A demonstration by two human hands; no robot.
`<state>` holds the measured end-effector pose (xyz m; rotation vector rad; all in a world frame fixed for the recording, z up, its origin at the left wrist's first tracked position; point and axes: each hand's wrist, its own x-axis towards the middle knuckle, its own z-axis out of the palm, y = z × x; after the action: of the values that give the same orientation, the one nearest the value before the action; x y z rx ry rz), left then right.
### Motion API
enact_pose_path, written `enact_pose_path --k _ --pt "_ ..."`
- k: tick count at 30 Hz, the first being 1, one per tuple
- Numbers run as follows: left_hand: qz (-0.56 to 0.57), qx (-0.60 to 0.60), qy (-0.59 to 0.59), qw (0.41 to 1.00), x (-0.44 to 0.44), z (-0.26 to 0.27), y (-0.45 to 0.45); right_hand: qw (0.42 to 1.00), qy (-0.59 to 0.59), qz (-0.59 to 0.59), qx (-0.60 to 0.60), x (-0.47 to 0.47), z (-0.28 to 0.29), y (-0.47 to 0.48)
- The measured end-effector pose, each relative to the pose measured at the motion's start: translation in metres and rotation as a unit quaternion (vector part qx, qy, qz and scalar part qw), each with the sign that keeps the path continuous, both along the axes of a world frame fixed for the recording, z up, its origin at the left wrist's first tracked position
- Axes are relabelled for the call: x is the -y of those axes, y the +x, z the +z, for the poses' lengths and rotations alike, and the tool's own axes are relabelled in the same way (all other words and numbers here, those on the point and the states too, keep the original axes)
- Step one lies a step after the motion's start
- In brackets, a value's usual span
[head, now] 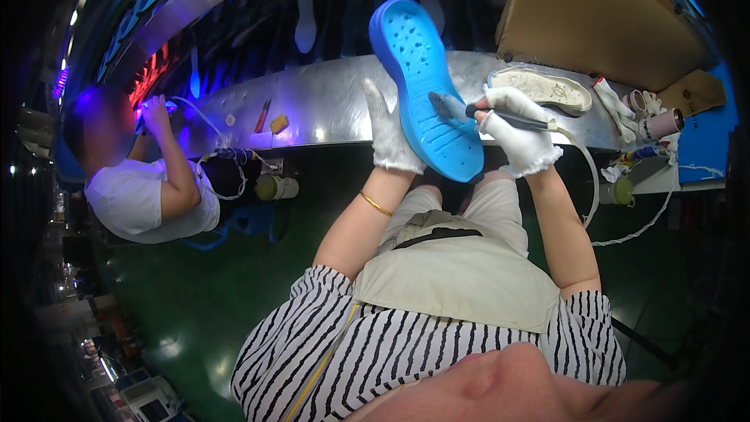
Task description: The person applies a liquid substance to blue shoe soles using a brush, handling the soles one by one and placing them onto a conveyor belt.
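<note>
My left hand [389, 132], in a white knit glove, holds a blue shoe sole [410, 76] by its left edge, palm behind it and thumb up. The sole is tilted, its inner face with round holes and grooves towards me. In my gloved right hand [515, 126], whose thumb and fingertip are bare, is a brush [454, 106] with a black handle and a white tube running from its end. Its bristles touch the sole's middle. A cream-coloured sole [542, 89] lies on the metal bench just beyond my right hand.
The metal bench [334, 123] bears a yellow sponge [279, 124] and a red-handled tool [263, 116]. At right are a cardboard box [597, 17], a white glove [615, 108] and a cup [665, 124]. Dark strips hang beyond the bench. A co-worker [155, 187] sits at left.
</note>
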<state>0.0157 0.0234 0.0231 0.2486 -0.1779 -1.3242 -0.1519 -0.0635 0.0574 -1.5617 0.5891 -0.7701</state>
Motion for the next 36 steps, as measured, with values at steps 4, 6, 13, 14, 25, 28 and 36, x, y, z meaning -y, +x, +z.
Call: enact_pose_path --k 4,6,13,14,25,28,36 --pt "-0.036 0.036 -0.028 0.998 -0.004 0.001 -0.017 0.999 -0.015 -0.019 0.043 0.002 -0.002 0.001" --pt "-0.015 0.093 0.008 0.995 0.000 -0.001 -0.016 0.994 -0.078 -0.021 0.075 -0.009 -0.004 0.003" --pt "0.027 0.120 -0.027 0.992 0.011 -0.002 0.002 0.997 0.008 0.059 0.043 -0.028 -0.007 0.001" --pt "0.032 0.126 -0.043 0.991 0.010 -0.001 0.002 0.997 -0.039 -0.010 0.059 -0.028 -0.007 0.002" --pt "0.044 0.092 -0.133 0.986 0.013 0.012 0.012 0.970 0.218 0.031 0.101 -0.034 -0.005 0.011" --pt "0.064 0.137 -0.124 0.981 0.012 0.012 0.016 0.989 0.108 0.070 0.068 -0.035 -0.010 0.010" --pt "0.053 0.150 -0.112 0.981 0.017 0.017 0.022 0.982 0.110 0.098 0.118 -0.023 -0.005 0.009"
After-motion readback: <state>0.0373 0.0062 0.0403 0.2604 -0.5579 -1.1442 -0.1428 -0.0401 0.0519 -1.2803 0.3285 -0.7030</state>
